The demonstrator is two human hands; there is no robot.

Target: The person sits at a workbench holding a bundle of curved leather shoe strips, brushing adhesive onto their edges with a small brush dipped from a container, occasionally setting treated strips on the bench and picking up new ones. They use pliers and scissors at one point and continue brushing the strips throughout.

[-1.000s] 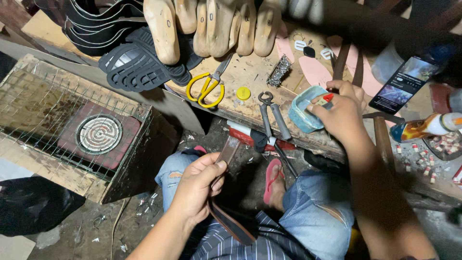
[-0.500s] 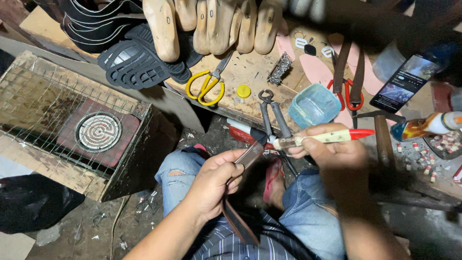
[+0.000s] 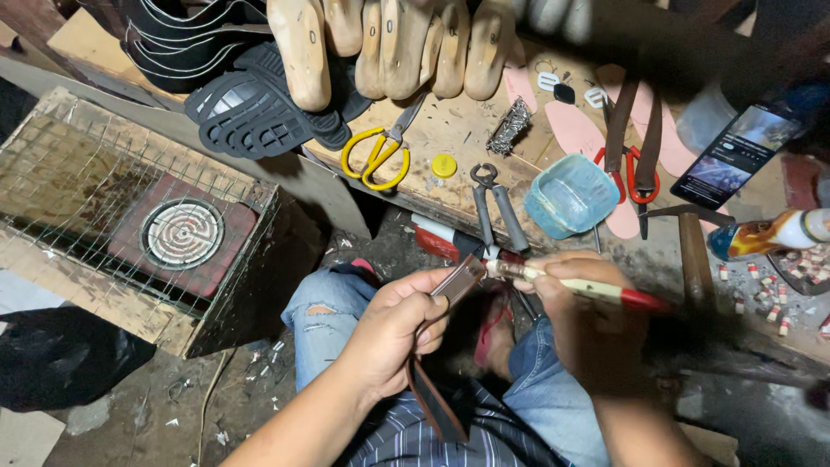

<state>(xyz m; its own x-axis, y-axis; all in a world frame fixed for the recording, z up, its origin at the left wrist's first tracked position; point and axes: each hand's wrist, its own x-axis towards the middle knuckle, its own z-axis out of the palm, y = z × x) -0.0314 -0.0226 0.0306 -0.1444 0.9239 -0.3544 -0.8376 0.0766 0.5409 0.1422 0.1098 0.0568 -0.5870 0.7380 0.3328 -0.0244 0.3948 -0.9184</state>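
Note:
My left hand grips a brown leather strap that runs from my lap up to its raised end. My right hand holds a brush with a pale handle and a red tail; its tip touches the strap's raised end. Both hands are over my knees in blue jeans, just below the workbench edge. A light blue plastic tub sits on the bench right above my right hand.
On the wooden bench lie yellow-handled scissors, pliers, a yellow cap, red scissors, a hammer, a phone, wooden shoe lasts and black soles. A caged electric hotplate stands at left.
My right hand came down from the blue tub with the brush and met the strap. My left hand raised the strap's end toward it.

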